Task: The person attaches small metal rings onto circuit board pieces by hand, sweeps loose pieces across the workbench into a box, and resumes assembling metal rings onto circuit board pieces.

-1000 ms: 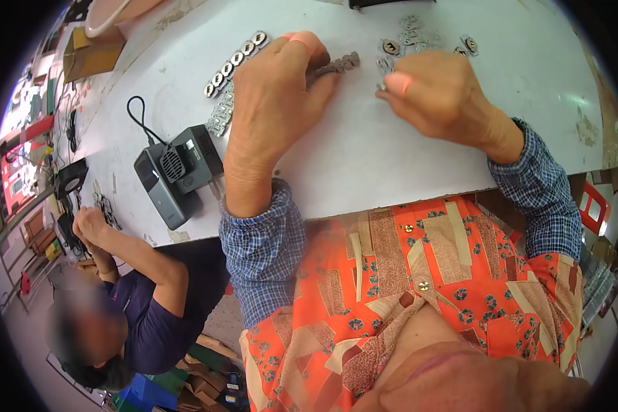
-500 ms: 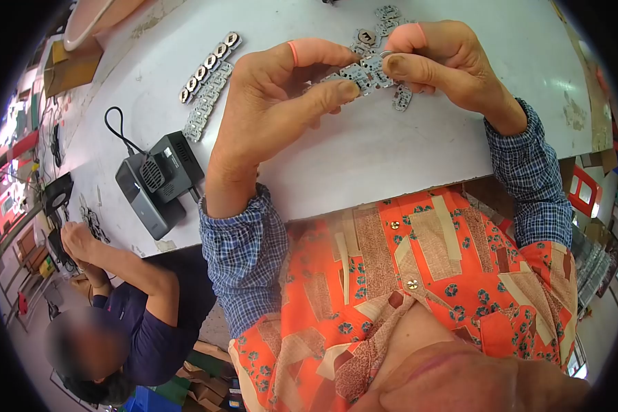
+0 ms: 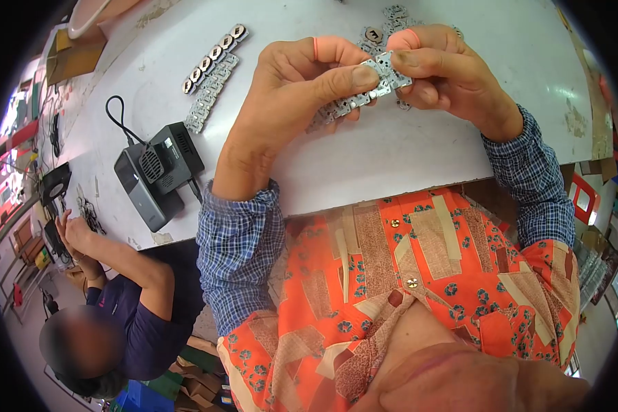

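Note:
Both hands hold a strip of small joined circuit boards (image 3: 383, 81) above the white table. My left hand (image 3: 288, 89) pinches it between thumb and fingers, with part of the strip running down under the palm. At the strip's right end, my right hand (image 3: 456, 75) grips it with thumb and forefinger. The fingers hide parts of the strip. Behind the hands lies a loose group of similar small boards (image 3: 395, 22), one bearing a round disc (image 3: 373, 34). Pinkish covers sit on a finger of each hand.
Left of my hands lie a strip with several round discs (image 3: 215, 58) and a plain board strip (image 3: 211, 93). Nearer stands a dark grey device (image 3: 151, 185) with a looped black cable (image 3: 115, 118). A co-worker's arm (image 3: 127, 264) reaches toward the table's left side.
Both hands have shifted slightly, the left one to the right. The board strip is turned and shows more of its length below the left thumb. The co-worker's hand has opened somewhat.

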The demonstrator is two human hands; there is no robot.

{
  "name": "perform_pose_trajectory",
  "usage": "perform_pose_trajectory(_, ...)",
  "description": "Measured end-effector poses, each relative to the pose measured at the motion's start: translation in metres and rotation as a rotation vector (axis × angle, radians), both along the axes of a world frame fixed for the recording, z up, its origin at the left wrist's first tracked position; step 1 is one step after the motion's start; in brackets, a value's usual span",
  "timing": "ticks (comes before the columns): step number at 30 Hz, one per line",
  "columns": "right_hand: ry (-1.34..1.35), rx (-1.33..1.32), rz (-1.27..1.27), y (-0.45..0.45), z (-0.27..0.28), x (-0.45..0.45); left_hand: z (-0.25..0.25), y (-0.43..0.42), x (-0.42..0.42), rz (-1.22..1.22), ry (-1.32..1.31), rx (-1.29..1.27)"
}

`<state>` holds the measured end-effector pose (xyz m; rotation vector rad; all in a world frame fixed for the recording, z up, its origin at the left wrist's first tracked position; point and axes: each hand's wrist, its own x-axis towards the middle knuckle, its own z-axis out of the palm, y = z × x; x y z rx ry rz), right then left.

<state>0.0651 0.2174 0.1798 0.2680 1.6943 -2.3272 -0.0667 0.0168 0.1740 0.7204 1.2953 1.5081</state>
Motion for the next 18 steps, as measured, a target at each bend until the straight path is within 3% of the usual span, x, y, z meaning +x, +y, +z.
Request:
perform_pose_trajectory(10,0.032,-0.262,0.032,-0.001,-0.008,-0.003,-0.007,0.002,0.002,-0.001,-0.207,0.063)
perform_pose_trajectory(13,0.099,-0.061,-0.045,0.004,-0.01,-0.003,-0.01,0.007,0.003,0.081,-0.087,0.096)
perform_pose_trajectory(18,0.215,0.396,-0.219,0.002,-0.002,-0.004,-0.02,0.015,0.011,0.354,0.442,0.234)
